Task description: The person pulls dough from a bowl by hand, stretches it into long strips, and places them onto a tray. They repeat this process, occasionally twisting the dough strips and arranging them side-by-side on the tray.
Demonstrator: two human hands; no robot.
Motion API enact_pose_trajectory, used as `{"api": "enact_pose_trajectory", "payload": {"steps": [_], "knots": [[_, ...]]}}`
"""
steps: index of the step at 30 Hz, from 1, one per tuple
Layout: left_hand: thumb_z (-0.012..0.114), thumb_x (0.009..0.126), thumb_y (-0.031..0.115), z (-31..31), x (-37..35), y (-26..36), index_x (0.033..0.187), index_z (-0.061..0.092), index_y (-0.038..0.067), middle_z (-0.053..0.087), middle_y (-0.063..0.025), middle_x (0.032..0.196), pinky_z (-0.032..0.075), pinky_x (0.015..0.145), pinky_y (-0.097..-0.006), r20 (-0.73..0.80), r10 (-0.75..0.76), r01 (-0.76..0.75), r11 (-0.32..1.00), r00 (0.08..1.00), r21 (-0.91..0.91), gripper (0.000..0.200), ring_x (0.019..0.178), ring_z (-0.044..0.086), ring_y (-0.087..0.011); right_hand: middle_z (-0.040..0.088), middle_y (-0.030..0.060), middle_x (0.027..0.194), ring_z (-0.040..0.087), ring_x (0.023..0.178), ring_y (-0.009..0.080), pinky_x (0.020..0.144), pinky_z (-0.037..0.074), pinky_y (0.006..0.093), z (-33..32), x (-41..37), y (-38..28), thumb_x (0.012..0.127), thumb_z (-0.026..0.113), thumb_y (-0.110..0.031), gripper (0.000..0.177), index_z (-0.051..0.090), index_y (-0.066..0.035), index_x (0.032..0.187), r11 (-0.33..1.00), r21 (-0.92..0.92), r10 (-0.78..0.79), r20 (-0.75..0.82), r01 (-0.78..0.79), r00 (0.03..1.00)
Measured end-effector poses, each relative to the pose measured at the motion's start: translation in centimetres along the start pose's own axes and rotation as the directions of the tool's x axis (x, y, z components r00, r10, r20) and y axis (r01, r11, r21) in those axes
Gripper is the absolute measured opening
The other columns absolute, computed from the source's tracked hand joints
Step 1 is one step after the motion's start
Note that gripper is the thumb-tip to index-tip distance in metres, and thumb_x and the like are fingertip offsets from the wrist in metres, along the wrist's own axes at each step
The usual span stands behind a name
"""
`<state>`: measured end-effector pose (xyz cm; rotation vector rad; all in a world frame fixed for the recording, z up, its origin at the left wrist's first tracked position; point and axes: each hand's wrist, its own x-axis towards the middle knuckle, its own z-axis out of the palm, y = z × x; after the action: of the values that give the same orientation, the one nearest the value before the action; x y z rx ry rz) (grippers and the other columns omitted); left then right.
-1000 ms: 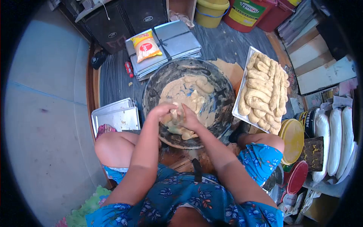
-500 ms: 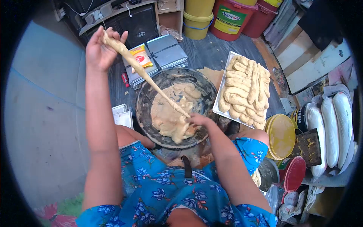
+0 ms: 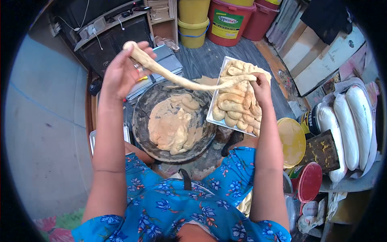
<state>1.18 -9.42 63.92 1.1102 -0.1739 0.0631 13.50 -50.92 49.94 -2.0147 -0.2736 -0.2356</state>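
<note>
A long rope of pale dough (image 3: 169, 76) stretches in the air between my two hands, sagging in the middle and thinner toward the right. My left hand (image 3: 120, 76), raised at the upper left, holds the thick end against the thumb with the other fingers spread. My right hand (image 3: 263, 89) pinches the thin end over a white tray (image 3: 225, 124), which is stacked with rolled dough strips (image 3: 231, 98). Below the rope, a wide dark basin (image 3: 138, 121) holds a large lump of soft dough (image 3: 173, 129) and a few shorter pieces.
Stacked metal trays (image 3: 167, 58) lie behind the basin. Yellow buckets (image 3: 192, 34) and a red margarine bucket (image 3: 231, 22) stand at the back. To the right are a yellow lidded tub (image 3: 292, 141), a red-lidded tub (image 3: 310, 182) and white wrapped bundles (image 3: 346, 129).
My right hand has moved from the basin up and right to above the tray, drawing its dough end along. My left hand has lowered and shifted right. The camera view has shifted.
</note>
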Motion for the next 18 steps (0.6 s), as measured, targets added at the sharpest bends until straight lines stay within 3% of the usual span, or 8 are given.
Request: {"api": "enact_pose_trajectory", "payload": {"steps": [2, 3, 5, 8, 12, 15, 16, 18], "knots": [[0.046, 0.092, 0.035, 2.4, -1.4, -2.0, 0.127, 0.043, -0.003, 0.056, -0.0183, 0.116, 0.047, 0.091, -0.0487, 0.038, -0.076, 0.075, 0.997, 0.996, 0.031, 0.052, 0.112, 0.054, -0.0312, 0.061, 0.0050, 0.094, 0.057, 0.083, 0.0135, 0.076, 0.046, 0.0266, 0.8, 0.5, 5.3, 0.081, 0.061, -0.009, 0.023, 0.060, -0.002, 0.103, 0.985, 0.045, -0.161, -0.053, 0.164, 0.985], [0.048, 0.091, 0.034, 2.9, -1.7, -3.1, 0.127, 0.043, -0.003, 0.057, -0.0183, 0.116, 0.048, 0.090, -0.0476, 0.056, -0.126, 0.125, 0.992, 0.990, 0.013, 0.052, 0.110, 0.055, -0.0311, 0.062, 0.0066, 0.092, 0.059, 0.085, 0.0143, 0.077, 0.048, 0.0274, 0.3, 0.2, 6.0, 0.078, 0.062, -0.007, 0.023, 0.061, -0.002, 0.101, 0.988, -0.155, -0.005, 0.087, 0.019, 0.996], [0.050, 0.091, 0.033, 4.6, -2.4, -5.1, 0.127, 0.044, -0.003, 0.058, -0.0172, 0.113, 0.049, 0.088, -0.0462, 0.080, -0.206, 0.209, 0.978, 0.975, -0.022, 0.051, 0.107, 0.057, -0.0300, 0.062, 0.0127, 0.090, 0.061, 0.087, 0.0242, 0.079, 0.048, 0.0312, 0.5, -0.9, 3.6, 0.069, 0.060, -0.006, 0.031, 0.065, -0.003, 0.099, 0.911, -0.379, 0.290, 0.303, -0.164, 0.908], [0.050, 0.091, 0.032, 6.8, -2.2, -7.5, 0.127, 0.044, -0.003, 0.059, -0.0162, 0.110, 0.050, 0.087, -0.0444, 0.107, -0.270, 0.265, 0.963, 0.957, 0.053, 0.051, 0.105, 0.058, -0.0286, 0.061, 0.0157, 0.099, 0.060, 0.097, 0.0291, 0.085, 0.047, 0.0341, 1.0, 0.4, 5.4, 0.068, 0.060, -0.010, 0.031, 0.067, -0.006, 0.099, 0.902, -0.429, 0.233, 0.373, -0.056, 0.898], [0.049, 0.091, 0.033, 9.2, -0.1, -8.2, 0.128, 0.043, -0.002, 0.059, -0.0140, 0.108, 0.051, 0.086, -0.0439, 0.201, -0.313, 0.305, 0.950, 0.928, 0.066, 0.051, 0.103, 0.059, -0.0274, 0.057, 0.0162, 0.111, 0.056, 0.102, 0.0327, 0.092, 0.045, 0.0373, 1.4, 0.9, 3.8, 0.069, 0.056, -0.008, 0.035, 0.066, -0.008, 0.103, 0.807, -0.590, 0.238, 0.364, 0.025, 0.900], [0.048, 0.091, 0.033, 11.1, 3.3, -8.2, 0.128, 0.042, -0.001, 0.059, -0.0133, 0.108, 0.050, 0.086, -0.0442, 0.245, -0.276, 0.259, 0.961, 0.929, 0.099, 0.051, 0.103, 0.059, -0.0277, 0.057, 0.0156, 0.109, 0.054, 0.106, 0.0323, 0.095, 0.042, 0.0366, 1.5, 1.2, 2.9, 0.069, 0.053, -0.003, 0.039, 0.064, -0.008, 0.106, 0.757, -0.653, 0.184, 0.179, -0.023, 0.967], [0.048, 0.091, 0.034, 12.2, 4.7, -8.2, 0.128, 0.042, -0.001, 0.058, -0.0134, 0.108, 0.050, 0.086, -0.0436, 0.251, -0.257, 0.242, 0.966, 0.933, 0.089, 0.051, 0.103, 0.059, -0.0281, 0.057, 0.0148, 0.114, 0.052, 0.110, 0.0309, 0.095, 0.041, 0.0364, 1.3, 1.2, 2.1, 0.069, 0.051, 0.000, 0.041, 0.063, -0.009, 0.107, 0.800, -0.601, 0.149, 0.198, 0.000, 0.969], [0.045, 0.093, 0.030, 13.7, 7.9, -8.5, 0.126, 0.043, -0.002, 0.058, -0.0148, 0.109, 0.052, 0.085, -0.0406, 0.285, -0.188, 0.165, 0.981, 0.940, 0.104, 0.046, 0.103, 0.059, -0.0278, 0.057, 0.0152, 0.112, 0.053, 0.106, 0.0323, 0.094, 0.042, 0.0375, 1.4, 0.9, 2.4, 0.070, 0.053, -0.003, 0.038, 0.063, -0.007, 0.106, 0.944, -0.286, -0.041, 0.388, 0.163, 0.921]]}}
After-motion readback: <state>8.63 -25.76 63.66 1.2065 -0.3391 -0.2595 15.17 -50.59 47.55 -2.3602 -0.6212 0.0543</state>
